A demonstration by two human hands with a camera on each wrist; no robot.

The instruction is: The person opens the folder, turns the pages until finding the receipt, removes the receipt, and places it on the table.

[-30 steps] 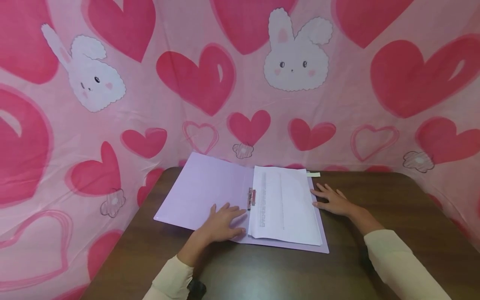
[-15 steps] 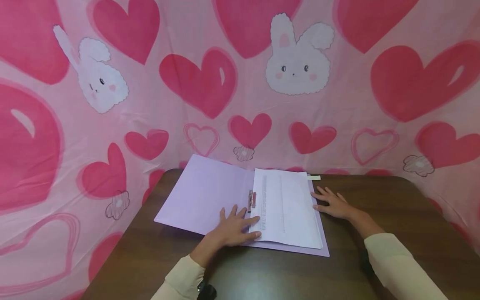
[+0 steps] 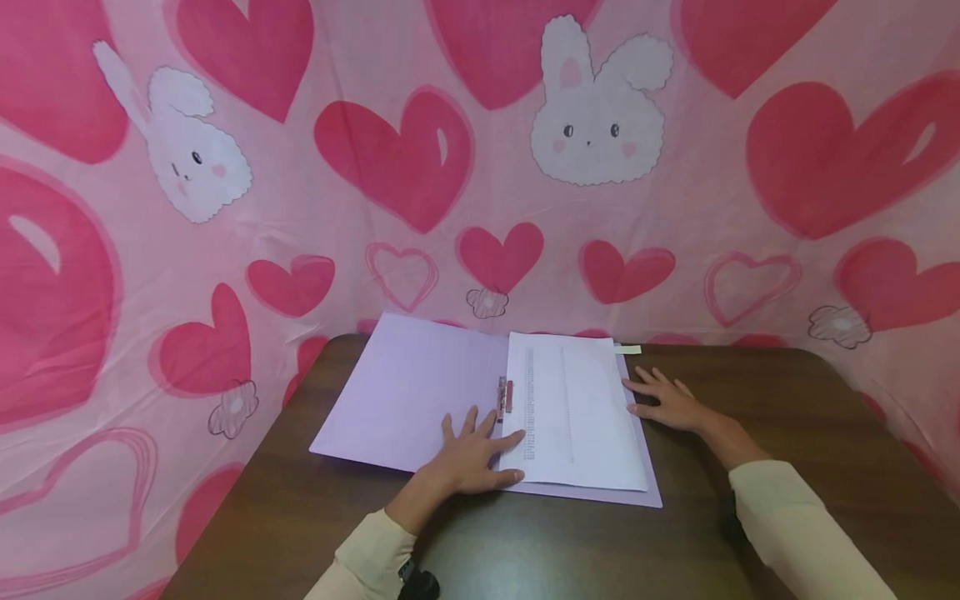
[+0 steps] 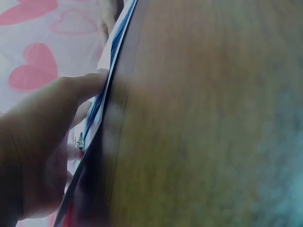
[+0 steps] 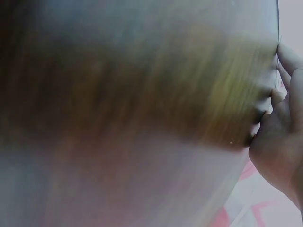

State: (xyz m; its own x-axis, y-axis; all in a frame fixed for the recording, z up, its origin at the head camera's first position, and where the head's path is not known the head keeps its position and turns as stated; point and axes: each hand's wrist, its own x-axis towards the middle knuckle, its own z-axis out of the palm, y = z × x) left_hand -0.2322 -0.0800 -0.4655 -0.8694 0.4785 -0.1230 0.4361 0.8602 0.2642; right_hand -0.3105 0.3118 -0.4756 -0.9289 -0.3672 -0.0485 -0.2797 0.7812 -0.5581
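A lilac folder (image 3: 420, 383) lies spread on the table, its cover to the left. White printed paper sheets (image 3: 592, 417) sit on its right side, beside a metal clip (image 3: 504, 396) at the spine. My left hand (image 3: 467, 460) rests with spread fingers across the folder's lower spine, thumb and forefinger on the lower left of the sheets. In the left wrist view the left thumb (image 4: 87, 85) lies on the paper's near edge. My right hand (image 3: 671, 402) is spread at the folder's right edge, fingertips touching it. A pale green tab (image 3: 628, 350) sticks out at the upper right corner.
The dark brown wooden table (image 3: 750, 375) extends around the folder, with rounded far corners. Behind it hangs a pink cloth (image 3: 510, 192) printed with hearts and rabbits. Part of the folder's cover tilts up off the table at its left.
My left hand has slid to the right, from the folder's inner cover onto the left edge of the sheets. The right hand has stayed at the folder's right edge.
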